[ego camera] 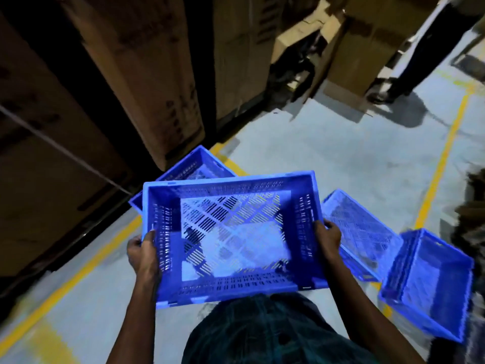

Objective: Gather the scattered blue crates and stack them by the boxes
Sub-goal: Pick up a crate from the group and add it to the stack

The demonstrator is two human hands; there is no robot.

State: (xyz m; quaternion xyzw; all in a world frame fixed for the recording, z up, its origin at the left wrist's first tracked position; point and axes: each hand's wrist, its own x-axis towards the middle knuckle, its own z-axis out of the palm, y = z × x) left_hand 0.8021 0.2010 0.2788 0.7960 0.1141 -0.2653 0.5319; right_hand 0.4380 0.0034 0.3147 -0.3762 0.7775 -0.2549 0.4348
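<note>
I hold an empty blue perforated crate level in front of my body, its open top facing me. My left hand grips its left rim and my right hand grips its right rim. Behind it, another blue crate rests on the floor against the tall cardboard boxes. To the right, a third blue crate lies tilted on the floor. Beside that one, a fourth blue crate lies tipped on its side.
Tall cardboard boxes fill the left and back. More cartons stand at the back right, where another person's legs are seen. Yellow lines mark the grey floor. A dark blurred object sits at the right edge.
</note>
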